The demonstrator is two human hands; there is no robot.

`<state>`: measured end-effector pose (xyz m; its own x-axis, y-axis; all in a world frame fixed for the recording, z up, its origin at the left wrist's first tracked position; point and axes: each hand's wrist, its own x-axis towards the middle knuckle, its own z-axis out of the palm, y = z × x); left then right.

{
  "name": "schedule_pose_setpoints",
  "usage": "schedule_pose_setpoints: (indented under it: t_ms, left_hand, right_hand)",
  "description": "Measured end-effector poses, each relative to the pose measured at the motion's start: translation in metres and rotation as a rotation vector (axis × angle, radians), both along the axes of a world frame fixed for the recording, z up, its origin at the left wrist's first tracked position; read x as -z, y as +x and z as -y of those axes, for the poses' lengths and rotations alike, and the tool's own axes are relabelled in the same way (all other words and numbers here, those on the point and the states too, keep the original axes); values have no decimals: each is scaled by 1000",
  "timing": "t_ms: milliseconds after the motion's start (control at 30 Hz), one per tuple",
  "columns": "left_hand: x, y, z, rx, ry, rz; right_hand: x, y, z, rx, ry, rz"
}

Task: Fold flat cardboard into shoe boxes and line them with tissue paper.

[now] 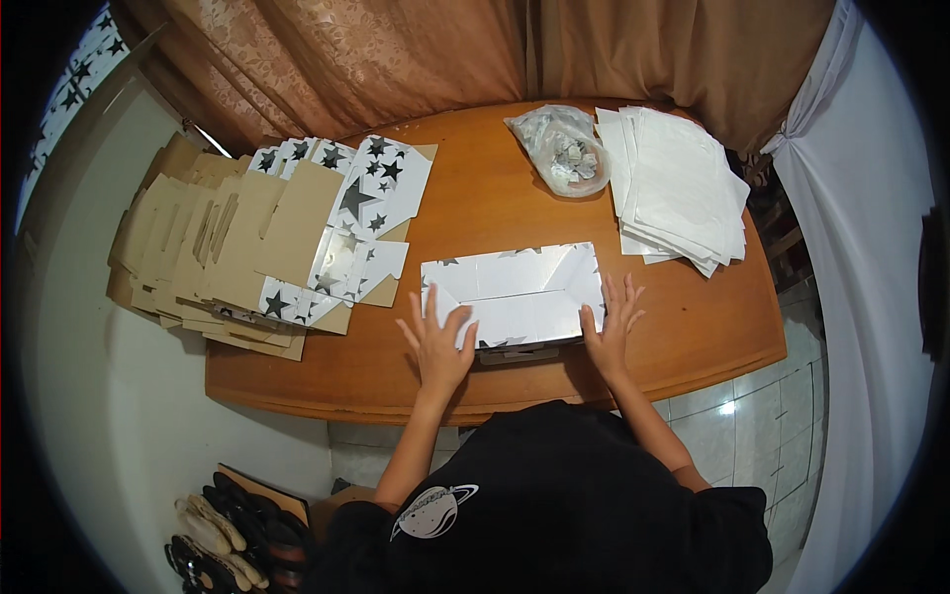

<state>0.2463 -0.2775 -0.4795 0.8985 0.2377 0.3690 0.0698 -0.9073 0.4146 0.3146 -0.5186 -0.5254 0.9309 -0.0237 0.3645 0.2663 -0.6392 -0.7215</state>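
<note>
A white cardboard box point(524, 279) with grey and black stars lies on the wooden table in front of me, its flaps folded in to form a seam along the upper face. At its left end is my left hand point(436, 342), fingers spread, the fingertips at the near left corner. My right hand point(612, 322) is at the right end with its fingers apart and the thumb against the box's edge. Neither hand is closed round the box. The box's underside is hidden.
Flattened star-print cardboard boxes point(218, 228) are piled at the table's left. A clear plastic bag point(564, 153) of small pieces stands at the back, beside a stack of white sheets point(678, 183). Shoes point(237, 535) sit on the floor at lower left. Brown curtains point(396, 59) hang behind the table.
</note>
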Motion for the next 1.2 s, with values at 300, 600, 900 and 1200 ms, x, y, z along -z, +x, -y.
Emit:
schedule_pose_setpoints:
  t_ms: [300,600,900,1200]
  left_hand:
    - [11,12,4,108,28,-65]
    - [17,42,15,277,-25,-346]
    - [23,42,26,358,-533,160]
    - [-5,54,44,492,39,-273]
  right_hand:
    - [3,1,3,-33,-47,86]
    - [-34,-3,-20,-37,-554,13]
    - [-23,23,-73,-679,-617,94]
    - [-45,58,29,85,-638,-241]
